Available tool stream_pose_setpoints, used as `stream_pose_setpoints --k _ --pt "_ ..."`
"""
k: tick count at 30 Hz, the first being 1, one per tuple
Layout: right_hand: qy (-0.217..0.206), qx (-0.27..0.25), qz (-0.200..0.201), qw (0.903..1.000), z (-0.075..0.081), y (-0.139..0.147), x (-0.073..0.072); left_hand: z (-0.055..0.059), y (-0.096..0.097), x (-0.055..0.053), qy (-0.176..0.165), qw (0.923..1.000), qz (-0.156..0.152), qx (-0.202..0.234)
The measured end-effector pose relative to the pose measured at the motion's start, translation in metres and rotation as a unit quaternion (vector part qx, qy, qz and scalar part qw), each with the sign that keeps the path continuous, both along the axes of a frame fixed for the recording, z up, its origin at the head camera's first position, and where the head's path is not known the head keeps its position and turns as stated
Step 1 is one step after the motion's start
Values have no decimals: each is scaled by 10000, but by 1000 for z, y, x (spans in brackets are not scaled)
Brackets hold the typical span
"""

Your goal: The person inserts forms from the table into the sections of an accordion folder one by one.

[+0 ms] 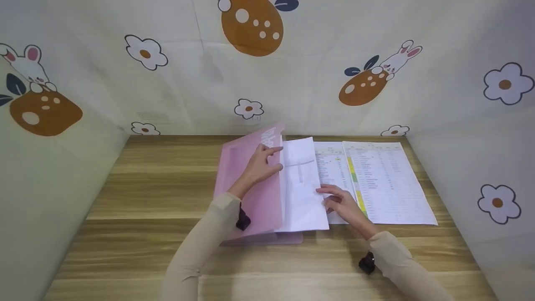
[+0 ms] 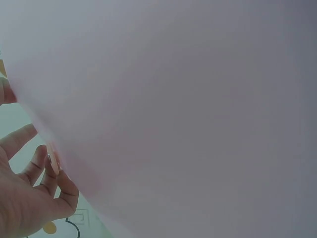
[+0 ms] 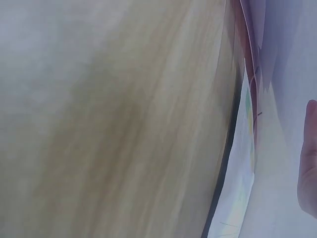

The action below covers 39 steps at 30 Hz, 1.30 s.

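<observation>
A pink folder (image 1: 250, 188) lies on the table with its cover raised at a slant. My left hand (image 1: 261, 167) holds the cover by its right edge; in the left wrist view the pale cover (image 2: 188, 119) fills most of the picture, with the left hand's fingers (image 2: 29, 188) bent at its edge. White paper (image 1: 303, 188) with crease-like lines sticks out from under the cover. My right hand (image 1: 342, 205) pinches the right edge of this paper. Only one finger (image 3: 309, 163) shows at the right of the right wrist view.
Printed sheets with tables lie right of the folder: one sheet (image 1: 388, 184) with coloured strips, beside another sheet (image 1: 332, 167) partly covered by the white paper. A patterned curtain (image 1: 200, 83) stands behind and on both sides of the wooden table (image 1: 159, 184).
</observation>
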State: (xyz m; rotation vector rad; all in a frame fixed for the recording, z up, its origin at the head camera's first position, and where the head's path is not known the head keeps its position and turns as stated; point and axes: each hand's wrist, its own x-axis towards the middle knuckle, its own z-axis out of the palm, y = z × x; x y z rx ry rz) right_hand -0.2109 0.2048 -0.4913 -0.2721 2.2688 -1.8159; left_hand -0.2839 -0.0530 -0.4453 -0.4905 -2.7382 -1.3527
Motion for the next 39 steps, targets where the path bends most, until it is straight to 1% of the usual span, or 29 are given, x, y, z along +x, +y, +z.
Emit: stream_pose_setpoints --k 2,4,5,9,10,13,17,20,25,28,35,39 --pt "-53 -2 96 9999 8 0 7 1 0 0 9 10000 5 -4" --pt "-78 15 200 9998 9 1 11 1 0 0 -2 10000 5 -3" --pt "-85 13 237 9997 8 1 13 1 0 0 -34 10000 13 -5" --pt "-112 -53 338 9994 -8 4 12 1 1 0 -147 9999 30 0" --pt "-107 -83 366 9992 -9 3 12 0 1 0 -164 9999 34 -4" --pt "-124 -163 384 9991 -9 -1 13 0 1 0 -151 9999 29 2" --pt "-66 -211 390 9990 -3 -9 15 0 1 0 -139 9999 15 -14" --pt "-34 -176 369 9992 -4 -13 13 0 1 0 -142 9999 6 -35" --pt "-185 -195 331 9991 -19 -17 3 1 1 0 -199 9998 45 -54" --pt "-283 -229 327 9988 -24 -20 -1 1 1 1 -224 9997 85 -53" --pt "-365 -106 356 9986 -24 -26 -1 1 2 3 -197 9997 125 -88" --pt "-377 -213 353 9984 -22 -23 -1 1 2 3 -141 9997 126 -121"
